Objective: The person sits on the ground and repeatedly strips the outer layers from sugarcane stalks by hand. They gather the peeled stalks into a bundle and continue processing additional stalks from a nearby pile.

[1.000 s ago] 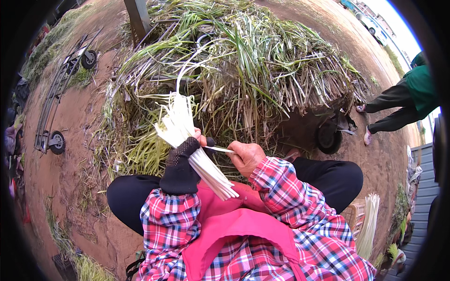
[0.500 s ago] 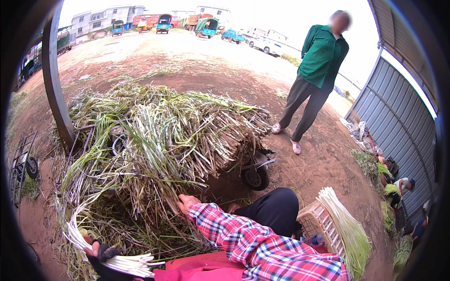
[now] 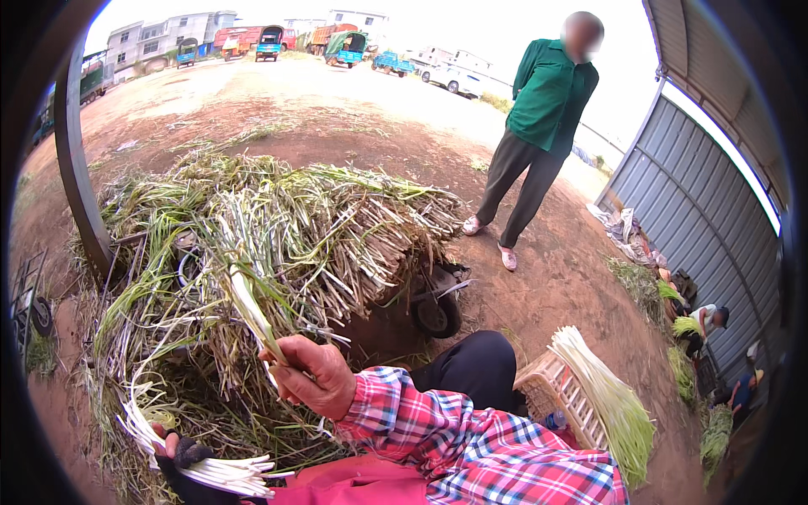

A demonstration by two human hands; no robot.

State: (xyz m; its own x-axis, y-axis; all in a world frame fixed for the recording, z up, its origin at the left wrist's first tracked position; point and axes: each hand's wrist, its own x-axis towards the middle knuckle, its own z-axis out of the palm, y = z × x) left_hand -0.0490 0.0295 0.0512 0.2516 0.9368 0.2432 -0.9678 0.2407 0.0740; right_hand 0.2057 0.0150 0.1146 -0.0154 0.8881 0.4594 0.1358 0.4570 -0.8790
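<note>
My left hand (image 3: 183,454), in a dark fingerless glove, is closed round a bundle of slim white stalks (image 3: 231,476), like peeled spring onions, at the lower left. My bare right hand (image 3: 316,376) pinches a few thicker pale stalks (image 3: 251,310), raised in front of the pile; I cannot tell how many. Behind both hands spreads a big heap of uncleaned stalks (image 3: 337,227), with brownish stems to the right and limp green leaves to the left. Part of a cart with a black wheel (image 3: 438,316) shows under it.
A plastic crate (image 3: 562,396) stands right of my knee, bearing a neat bundle of cleaned stalks (image 3: 610,396). A person in a green jacket (image 3: 551,97) stands beyond the heap. A metal post (image 3: 78,168) rises at left. Other people (image 3: 711,324) work along the metal wall.
My right hand has come away from the heap's near edge, moved left and up, and now holds a few stalks. My left hand keeps its bundle in nearly the same place.
</note>
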